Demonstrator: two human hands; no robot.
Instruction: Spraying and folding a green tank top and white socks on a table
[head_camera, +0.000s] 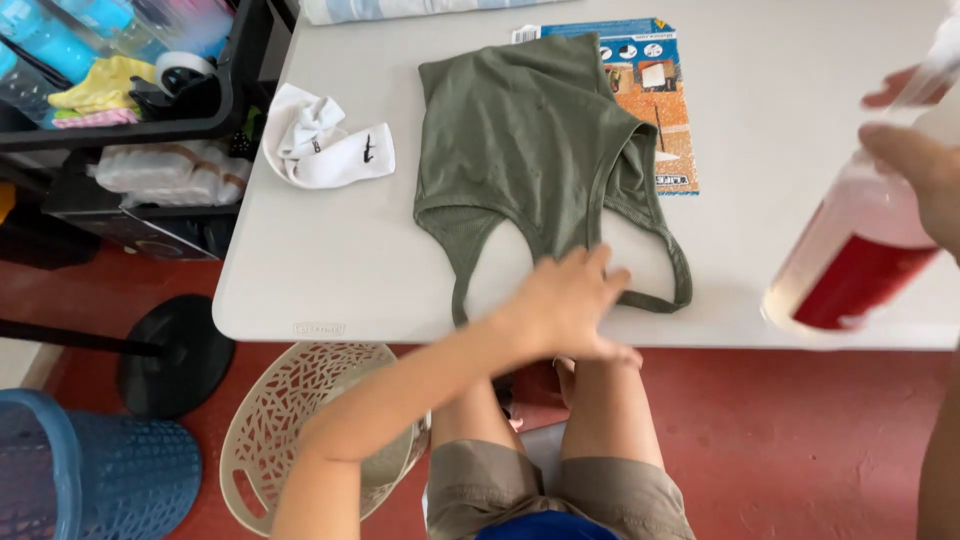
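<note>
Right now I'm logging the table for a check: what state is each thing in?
Green tank top: spread flat, straps toward the table edge.
White socks: bunched in a loose heap.
Spray bottle: lifted, tilted.
Left hand: open, pressing the top's strap.
Right hand: gripping the bottle.
Beige basket: on the floor, contents unclear.

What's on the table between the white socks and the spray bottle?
The green tank top lies between the socks and the bottle, with a printed card behind it, in the head view.

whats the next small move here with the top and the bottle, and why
Probably aim the spray bottle at the green top. The left hand already presses its strap end flat at the table edge, and the right hand holds the bottle off to the side, not yet over the fabric.
</note>
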